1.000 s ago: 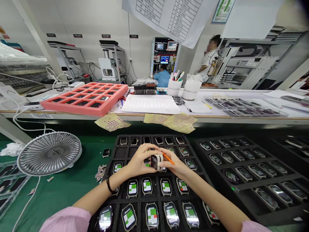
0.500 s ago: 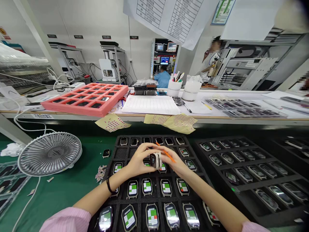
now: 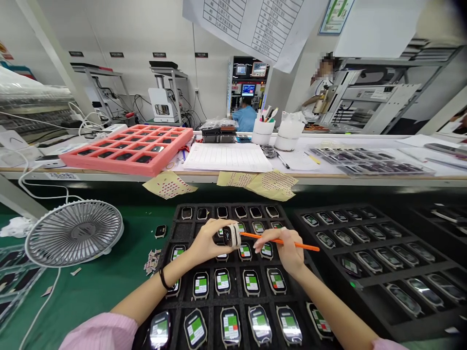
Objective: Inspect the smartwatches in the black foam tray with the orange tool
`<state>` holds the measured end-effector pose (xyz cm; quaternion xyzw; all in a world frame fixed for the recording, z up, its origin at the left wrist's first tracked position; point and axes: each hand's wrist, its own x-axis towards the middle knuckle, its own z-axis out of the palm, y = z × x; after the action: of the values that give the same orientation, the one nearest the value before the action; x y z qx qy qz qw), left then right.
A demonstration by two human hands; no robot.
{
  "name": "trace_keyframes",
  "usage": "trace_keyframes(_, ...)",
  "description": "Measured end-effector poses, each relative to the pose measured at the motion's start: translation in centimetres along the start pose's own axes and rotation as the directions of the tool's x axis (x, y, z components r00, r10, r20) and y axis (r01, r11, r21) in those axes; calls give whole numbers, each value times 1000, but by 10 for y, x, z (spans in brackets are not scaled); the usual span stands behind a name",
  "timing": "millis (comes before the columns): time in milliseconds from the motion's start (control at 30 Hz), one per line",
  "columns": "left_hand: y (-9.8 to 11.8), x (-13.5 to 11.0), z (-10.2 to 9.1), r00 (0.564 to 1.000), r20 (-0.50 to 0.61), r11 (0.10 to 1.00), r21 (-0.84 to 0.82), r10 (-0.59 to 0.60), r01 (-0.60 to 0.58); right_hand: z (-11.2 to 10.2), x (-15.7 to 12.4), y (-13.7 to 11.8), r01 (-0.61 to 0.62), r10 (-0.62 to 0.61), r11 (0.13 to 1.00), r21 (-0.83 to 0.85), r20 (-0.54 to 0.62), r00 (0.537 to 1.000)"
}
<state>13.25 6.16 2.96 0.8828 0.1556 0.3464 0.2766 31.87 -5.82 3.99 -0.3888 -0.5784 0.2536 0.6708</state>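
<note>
My left hand (image 3: 207, 242) is closed around a strapless smartwatch (image 3: 228, 236), held on edge with its dark screen turned left. A second pale casing seems to lie against its back; I cannot tell whether it is a separate watch. In my right hand (image 3: 290, 250) is a thin orange stick (image 3: 309, 247), nearly level, whose left tip reaches the pale side of the watch. Both hands are above a black foam tray (image 3: 211, 302). Strapless smartwatches sit in its compartments, many with lit green, white and red screens.
A second black foam tray (image 3: 372, 304) of watches lies to the right. On the left are a white fan (image 3: 75, 233) and a lone watch (image 3: 160, 231). A pink foam tray (image 3: 155, 165) stands on the shelf beyond, near paper sheets (image 3: 226, 158). Co-workers are in the background.
My right hand has drawn back to the right from the watch and turned the orange stick from steeply slanted to nearly level. My left hand has shifted slightly left with the watch.
</note>
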Motion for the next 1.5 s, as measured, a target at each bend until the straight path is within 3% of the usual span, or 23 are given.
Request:
trace_keyframes(633, -2, 0, 0, 998, -21, 998, -11, 57, -57, 11, 1, 0, -88, 82, 995, -52, -108, 991)
trace_keyframes(800, 4, 2, -2, 999, 24, 999, -8, 34, -34, 8, 1, -4, -102, 101, 995, -20, -78, 992)
trace_keyframes(1267, 3, 1, 1, 999, 22, 999, -1, 44, -44, 10, 0, -4, -69, 70, 998, 4, -23, 997)
trace_keyframes(1500, 2, 0, 1, 998, 44, 999, 24, 41, -42, 10, -3, 0, -7, 7, 993, -115, 2, 1000)
